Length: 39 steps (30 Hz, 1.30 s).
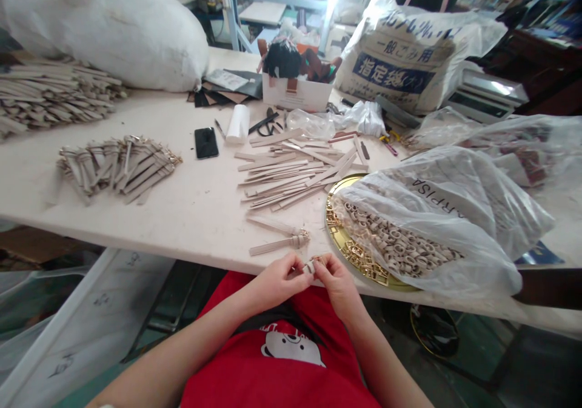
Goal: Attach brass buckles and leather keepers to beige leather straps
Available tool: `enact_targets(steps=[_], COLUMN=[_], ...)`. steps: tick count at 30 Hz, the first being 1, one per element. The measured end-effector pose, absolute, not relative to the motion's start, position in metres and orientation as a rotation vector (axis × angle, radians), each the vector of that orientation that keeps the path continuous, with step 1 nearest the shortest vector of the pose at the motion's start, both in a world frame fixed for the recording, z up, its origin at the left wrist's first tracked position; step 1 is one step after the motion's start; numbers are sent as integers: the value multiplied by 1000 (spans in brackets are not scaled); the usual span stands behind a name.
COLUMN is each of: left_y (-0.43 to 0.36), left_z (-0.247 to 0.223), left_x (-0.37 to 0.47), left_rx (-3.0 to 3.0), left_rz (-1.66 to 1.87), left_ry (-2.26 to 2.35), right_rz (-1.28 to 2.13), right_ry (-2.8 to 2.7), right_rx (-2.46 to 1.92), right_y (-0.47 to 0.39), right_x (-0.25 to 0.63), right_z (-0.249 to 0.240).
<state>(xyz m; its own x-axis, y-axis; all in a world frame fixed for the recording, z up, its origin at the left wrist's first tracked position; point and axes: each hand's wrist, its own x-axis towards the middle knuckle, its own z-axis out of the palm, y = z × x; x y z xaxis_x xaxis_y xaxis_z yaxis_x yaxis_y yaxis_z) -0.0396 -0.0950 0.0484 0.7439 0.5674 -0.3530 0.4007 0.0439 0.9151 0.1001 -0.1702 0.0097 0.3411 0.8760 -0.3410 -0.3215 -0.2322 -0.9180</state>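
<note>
At the front edge of the table, my left hand (284, 279) and my right hand (335, 279) meet, fingers pinched together on a small beige strap (310, 267). A bit of gold metal (318, 259), looking like a buckle, shows by my right fingertips; my fingers hide most of the piece. Just beyond lie two beige straps with gold buckles (278, 245). Farther back spreads a pile of flat beige strips (291, 174). To the right, a round gold tray (333, 205) carries gold buckles (364, 262) and a clear plastic bag (459, 214) full of small beige loops (404, 238).
Buckled straps (120, 165) are heaped at the left, with a larger strip stack (54, 96) behind. A phone (206, 143), a white roll (238, 124), scissors (267, 126) and a white box (297, 93) stand farther back. Big sacks (113, 26) flank the table.
</note>
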Motion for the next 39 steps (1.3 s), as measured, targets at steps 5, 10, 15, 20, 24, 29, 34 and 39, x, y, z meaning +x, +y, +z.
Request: enact_targets(steps=[5, 10, 15, 20, 24, 29, 34, 39], left_y=[-93, -95, -97, -97, -92, -89, -92, -91], left_z=[45, 41, 40, 39, 32, 25, 22, 19], left_x=[-42, -44, -46, -50, -58, -61, -58, -62], left_rx=[1553, 1554, 1570, 1574, 1391, 1231, 1069, 1062], left_rz=[149, 148, 123, 112, 149, 56, 104, 109], left_ry=[805, 813, 896, 827, 747, 746, 688, 655], right_rz=[1412, 1373, 1250, 1521, 1504, 1384, 1479, 1583], right_ry=[-390, -445, -509, -542, -548, -622, -598, -490], right_rx=[-1239, -1307, -1354, -1313, -1334, -1416, -1367, -1258], right_y=[-173, -172, -168, -173, -175, -174, -178, -179], right_x=[96, 87, 87, 96, 97, 92, 93, 94], right_z=[15, 20, 18, 17, 16, 16, 15, 12])
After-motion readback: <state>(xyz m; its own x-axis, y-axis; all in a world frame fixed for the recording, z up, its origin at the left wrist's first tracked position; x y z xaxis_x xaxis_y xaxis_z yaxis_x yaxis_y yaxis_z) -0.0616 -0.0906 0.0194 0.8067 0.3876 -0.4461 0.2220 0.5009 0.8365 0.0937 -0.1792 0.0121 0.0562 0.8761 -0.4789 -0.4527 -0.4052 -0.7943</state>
